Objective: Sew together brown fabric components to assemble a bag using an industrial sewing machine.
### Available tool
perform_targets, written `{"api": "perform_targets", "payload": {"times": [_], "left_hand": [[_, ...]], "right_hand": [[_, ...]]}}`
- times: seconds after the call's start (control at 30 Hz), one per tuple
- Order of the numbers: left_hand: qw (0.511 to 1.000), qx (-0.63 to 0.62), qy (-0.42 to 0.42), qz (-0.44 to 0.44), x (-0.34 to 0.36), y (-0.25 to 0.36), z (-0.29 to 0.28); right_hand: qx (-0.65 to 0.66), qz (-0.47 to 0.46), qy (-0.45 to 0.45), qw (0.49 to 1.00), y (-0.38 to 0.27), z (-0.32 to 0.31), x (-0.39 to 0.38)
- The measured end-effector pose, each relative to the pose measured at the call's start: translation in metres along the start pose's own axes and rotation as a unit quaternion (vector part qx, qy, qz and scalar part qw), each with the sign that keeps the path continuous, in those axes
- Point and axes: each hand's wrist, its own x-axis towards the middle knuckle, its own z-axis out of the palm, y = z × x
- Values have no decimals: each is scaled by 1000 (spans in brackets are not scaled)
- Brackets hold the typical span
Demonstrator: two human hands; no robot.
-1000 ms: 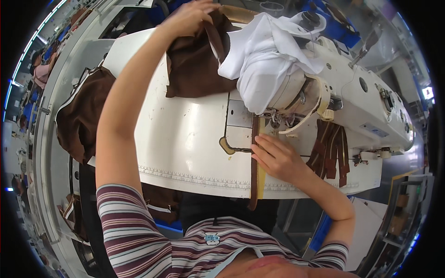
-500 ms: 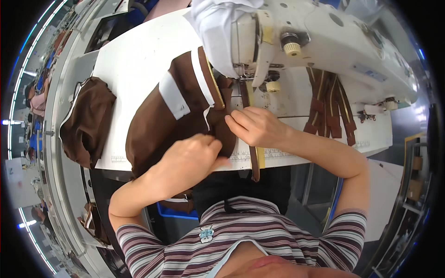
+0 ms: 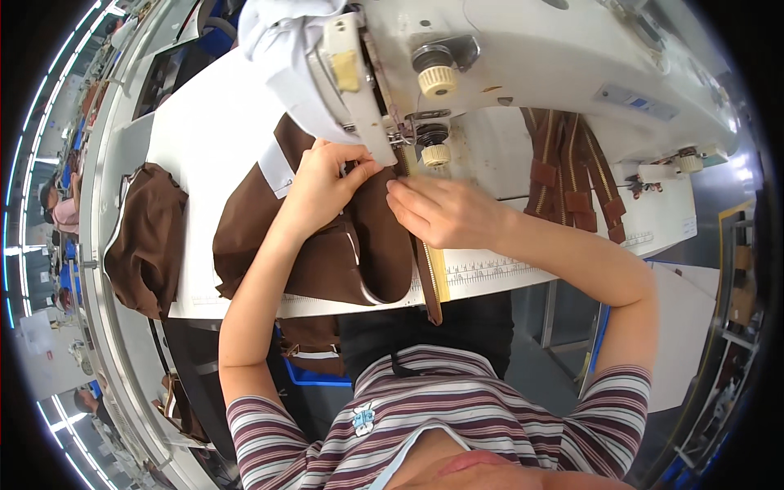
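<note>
A brown fabric piece (image 3: 314, 265) with white strips lies on the sewing table, its near part folded into a curve. My left hand (image 3: 327, 184) pinches its upper edge between thumb and fingers, close beside the needle area of the white sewing machine (image 3: 523, 61). Just to the right, my right hand (image 3: 445, 212) is closed with its fingertips on the fabric's edge. A brown zipper (image 3: 427, 286) with metal teeth runs from under the machine past my right hand and hangs over the table's front edge. The fabric under my fingertips is partly hidden.
Several brown zippers (image 3: 567, 175) lie to the right beneath the machine arm. Another brown fabric piece (image 3: 147, 237) is draped at the table's left edge. White cloth (image 3: 286, 41) hangs around the machine head. A ruler strip (image 3: 490, 269) follows the front edge.
My left hand has moved up and away from me, and now pinches the fabric near the needle area. The fabric has turned and folded; its metal-toothed edge is no longer in sight.
</note>
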Motion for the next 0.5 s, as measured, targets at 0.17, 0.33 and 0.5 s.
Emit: {"api": "perform_targets", "payload": {"times": [0.17, 0.33, 0.5], "left_hand": [[992, 103, 49, 52, 2, 3, 8], [980, -28, -63, -188, 5, 22, -7], [985, -19, -36, -165, 7, 26, 2]], "right_hand": [[-12, 66, -37, 997, 0, 3, -3], [-10, 53, -36, 998, -2, 1, -3], [-12, 60, -47, 997, -4, 1, -5]]}}
